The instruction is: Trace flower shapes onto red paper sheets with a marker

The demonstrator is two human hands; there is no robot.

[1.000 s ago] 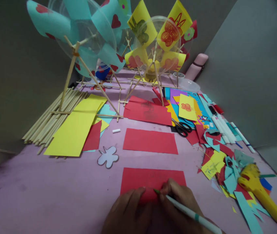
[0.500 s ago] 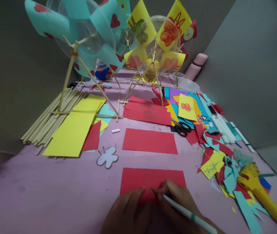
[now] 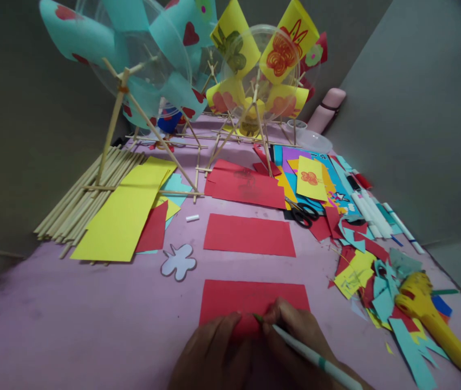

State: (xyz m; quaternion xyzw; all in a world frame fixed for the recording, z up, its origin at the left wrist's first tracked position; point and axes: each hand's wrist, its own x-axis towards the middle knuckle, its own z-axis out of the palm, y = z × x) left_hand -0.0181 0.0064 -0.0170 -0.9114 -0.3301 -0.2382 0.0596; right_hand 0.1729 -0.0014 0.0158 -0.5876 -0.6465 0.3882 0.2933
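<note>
A red paper rectangle point(image 3: 250, 295) lies flat at the near side of the table. My left hand point(image 3: 218, 346) rests on its lower left part, fingers stretched out and pressing it down. In my right hand point(image 3: 295, 330) is a white felt-tip pen point(image 3: 315, 356) with a green band, its green tip touching the red paper. The lower edge of the sheet is hidden by both hands. Beyond it lies a second red paper rectangle point(image 3: 250, 235). A butterfly-shaped paper cutout point(image 3: 179, 262) sits to the left, with a small white pen cap point(image 3: 193, 218) above it.
Pinwheels on stick frames point(image 3: 122, 89) stand at the back. Left are yellow sheets point(image 3: 120, 216) and bundled sticks point(image 3: 79, 200). To the right are black-handled scissors point(image 3: 305, 214), paper scraps point(image 3: 384, 292), several markers point(image 3: 370, 214) and a yellow glue gun point(image 3: 429, 317).
Almost nothing differs. The pen tip and my right hand have shifted only very slightly on the red paper; my left hand stays in place.
</note>
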